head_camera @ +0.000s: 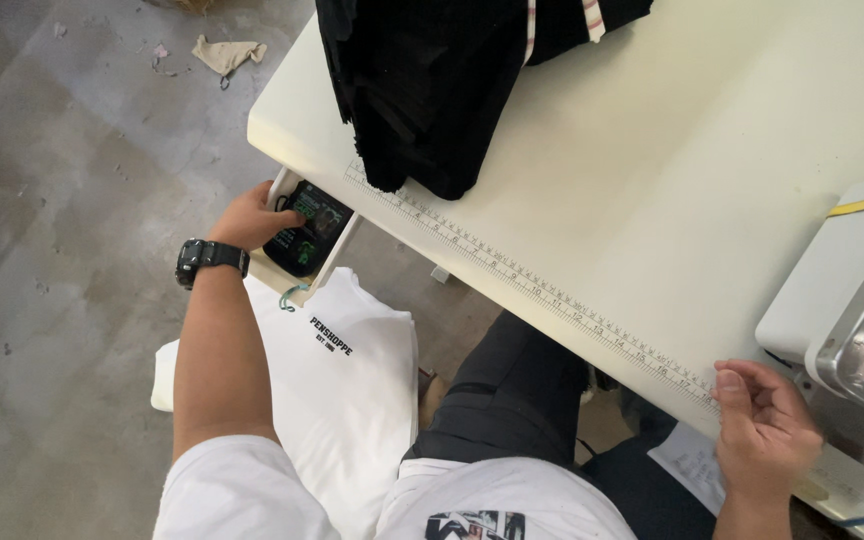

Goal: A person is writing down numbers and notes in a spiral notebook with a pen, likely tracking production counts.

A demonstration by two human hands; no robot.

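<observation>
1. One small control panel (308,226), a black glossy box with a lit green display, sits in a pale bracket under the front edge of the table (652,190).
2. The left hand (252,215) lies against the panel's left side, fingers curled onto its face; whether a fingertip is pressing a button I cannot tell, since the hand hides that part. A black wristwatch (204,258) rings the wrist.
3. The right hand (764,432) is well apart from the panel, at the table's near edge by the far end of the ruler strip (532,282). Its thumb and forefinger are drawn together as if pinching, though nothing shows between them.
4. The table top is smooth, matte cream laminate with a rounded corner; one printed measuring strip runs along its front edge.
5. One heap of black cloth (422,90), soft and folded, overhangs the strip's left end.
6. One white printed garment (342,390) hangs below the panel.
7. One grey-white machine (852,300) stands just beyond the right hand.
8. The floor (72,200) is rough, stained concrete with a single crumpled rag (227,53).
</observation>
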